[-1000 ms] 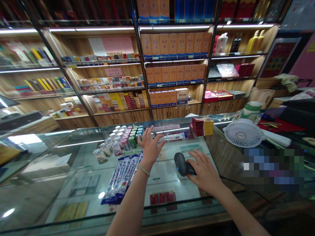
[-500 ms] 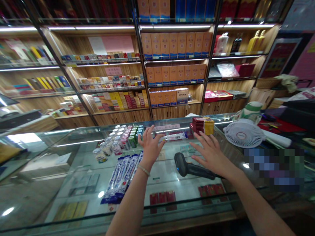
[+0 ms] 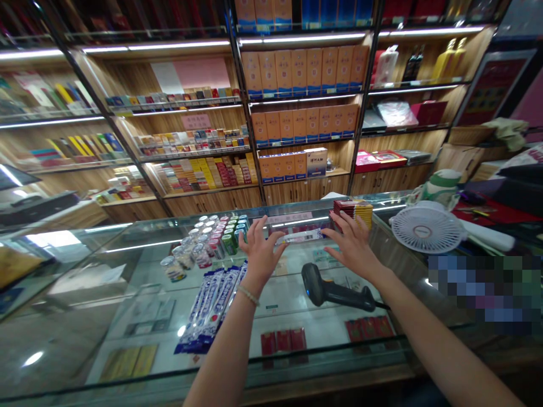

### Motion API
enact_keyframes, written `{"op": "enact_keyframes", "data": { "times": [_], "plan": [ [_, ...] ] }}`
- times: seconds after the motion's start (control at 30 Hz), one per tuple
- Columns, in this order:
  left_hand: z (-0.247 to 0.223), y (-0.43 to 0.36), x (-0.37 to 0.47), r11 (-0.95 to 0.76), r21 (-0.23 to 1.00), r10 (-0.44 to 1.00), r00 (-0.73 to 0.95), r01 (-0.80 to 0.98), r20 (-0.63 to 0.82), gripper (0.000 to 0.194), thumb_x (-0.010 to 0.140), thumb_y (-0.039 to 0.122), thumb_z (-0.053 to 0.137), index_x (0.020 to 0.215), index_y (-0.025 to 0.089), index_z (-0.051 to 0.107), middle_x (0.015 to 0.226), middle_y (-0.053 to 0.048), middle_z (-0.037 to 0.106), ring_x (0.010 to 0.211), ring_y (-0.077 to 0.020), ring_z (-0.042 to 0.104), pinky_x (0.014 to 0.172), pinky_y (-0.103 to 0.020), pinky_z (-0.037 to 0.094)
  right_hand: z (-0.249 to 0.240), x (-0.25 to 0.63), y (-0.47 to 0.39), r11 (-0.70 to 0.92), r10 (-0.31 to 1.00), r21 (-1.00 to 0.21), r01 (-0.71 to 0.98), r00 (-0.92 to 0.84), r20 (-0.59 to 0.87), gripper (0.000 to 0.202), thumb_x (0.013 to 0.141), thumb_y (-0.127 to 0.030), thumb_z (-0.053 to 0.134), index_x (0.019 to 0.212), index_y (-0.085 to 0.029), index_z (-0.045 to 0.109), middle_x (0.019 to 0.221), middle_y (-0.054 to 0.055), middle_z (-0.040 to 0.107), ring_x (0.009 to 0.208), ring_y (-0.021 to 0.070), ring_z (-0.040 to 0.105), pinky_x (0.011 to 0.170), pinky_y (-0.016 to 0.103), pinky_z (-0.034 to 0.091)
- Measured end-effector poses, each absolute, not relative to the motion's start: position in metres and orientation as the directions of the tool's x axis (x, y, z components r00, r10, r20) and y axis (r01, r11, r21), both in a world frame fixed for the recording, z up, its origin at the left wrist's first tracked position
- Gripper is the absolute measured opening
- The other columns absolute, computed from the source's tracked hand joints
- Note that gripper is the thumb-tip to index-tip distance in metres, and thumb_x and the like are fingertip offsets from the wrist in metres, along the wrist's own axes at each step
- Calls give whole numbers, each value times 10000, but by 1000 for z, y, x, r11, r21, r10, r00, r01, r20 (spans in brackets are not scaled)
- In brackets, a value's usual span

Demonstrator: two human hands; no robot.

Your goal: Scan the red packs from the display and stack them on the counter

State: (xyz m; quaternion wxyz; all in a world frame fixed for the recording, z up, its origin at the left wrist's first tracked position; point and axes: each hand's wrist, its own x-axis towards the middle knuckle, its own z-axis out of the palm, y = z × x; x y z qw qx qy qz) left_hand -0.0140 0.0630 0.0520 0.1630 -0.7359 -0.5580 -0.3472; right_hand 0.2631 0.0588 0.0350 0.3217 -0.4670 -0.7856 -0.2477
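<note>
A single long, thin packet (image 3: 302, 236) in white and blue lies crosswise on the glass counter. At its left end is my left hand (image 3: 262, 251), fingers spread and thumb towards the packet. My right hand (image 3: 353, 244) has its fingers apart near the packet's right end; whether either hand touches it I cannot tell. Behind my right fingers stands a stack of red and yellow packs (image 3: 363, 213), partly covered. A black barcode scanner (image 3: 337, 291) lies below my right hand. Several blue-and-white long packets (image 3: 212, 308) lie side by side left of my left forearm.
Rows of small cans or jars (image 3: 207, 240) stand left of my left hand. A white fan (image 3: 426, 229) and a green-and-white container (image 3: 441, 186) are at the right. Glass counter (image 3: 271, 316) has red packs beneath it. Stocked shelves (image 3: 297, 99) line the wall behind.
My right hand has moved left and slightly away from me, towards the single packet's right end and off the scanner's handle area. My left hand has barely moved.
</note>
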Motion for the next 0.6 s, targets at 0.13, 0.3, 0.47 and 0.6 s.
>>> {"op": "enact_keyframes", "data": {
  "times": [0.13,0.3,0.47,0.6],
  "plan": [
    [51,63,-10,-359,114,694,183,926,697,195,891,436,716,1064,367,776,1605,-79,440,1507,-352,323,1217,-670,70,30,257,58,461,540,81,884,-352,765,359,901,-400,717,1239,-291,660,1543,114,473,1476,309,322,1220,548,146],
    [50,61,-4,-408,60,672,255,911,696,186,951,454,631,981,356,786,1596,-53,460,1497,-335,336,1213,-670,62,29,253,58,474,513,74,878,-343,787,246,930,-401,683,1144,-279,686,1483,103,526,1442,283,361,1214,503,167],
    [48,61,-2,-426,22,695,311,905,648,248,967,448,600,867,307,778,1598,-37,466,1497,-357,314,1205,-697,50,27,254,58,465,540,58,883,-335,772,191,934,-384,667,1084,-269,697,1467,96,545,1420,295,376,1204,502,166],
    [47,62,0,-443,27,722,339,896,604,247,961,424,615,823,286,767,1563,-36,516,1484,-375,329,1189,-729,77,24,255,57,465,558,44,884,-332,761,204,936,-400,658,1082,-262,693,1469,104,541,1415,302,380,1195,498,171]
  ]
}}
